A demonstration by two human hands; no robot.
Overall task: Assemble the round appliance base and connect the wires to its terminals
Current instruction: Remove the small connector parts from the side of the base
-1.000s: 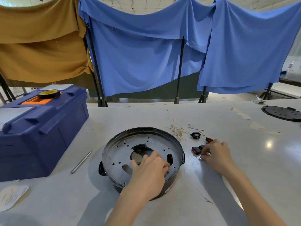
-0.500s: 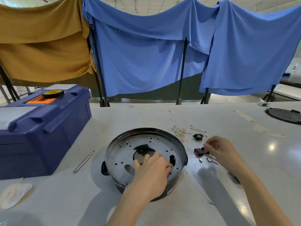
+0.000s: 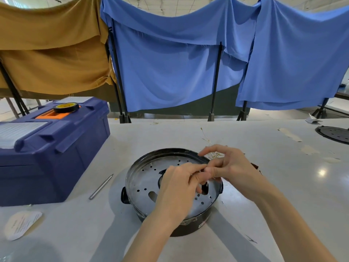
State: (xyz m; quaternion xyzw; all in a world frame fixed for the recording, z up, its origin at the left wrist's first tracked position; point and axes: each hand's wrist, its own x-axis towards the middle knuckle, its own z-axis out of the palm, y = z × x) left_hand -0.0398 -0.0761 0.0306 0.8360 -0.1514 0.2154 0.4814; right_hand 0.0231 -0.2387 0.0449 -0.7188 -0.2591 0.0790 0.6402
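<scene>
The round black appliance base (image 3: 130,186) sits on the white table, a perforated metal plate (image 3: 147,178) lying inside it. My left hand (image 3: 177,188) hovers over the plate's middle, fingers curled down near a slot. My right hand (image 3: 234,167) has come over the base's right rim and pinches something small between thumb and fingers, right against my left fingertips. The pinched piece is hidden by the fingers. Small red and black parts (image 3: 255,166) peek out behind my right hand. Thin loose wire strands (image 3: 206,139) lie just beyond the base.
A dark blue toolbox (image 3: 56,157) with a tape roll (image 3: 66,107) on its lid stands at the left. A thin metal rod (image 3: 101,187) lies between the box and the base. A paper slip (image 3: 20,224) lies front left, a black perforated disc (image 3: 334,134) far right.
My right hand left the small parts on the table and moved left over the base's rim with its fingers pinched, meeting my left hand. The left fingers shifted toward it.
</scene>
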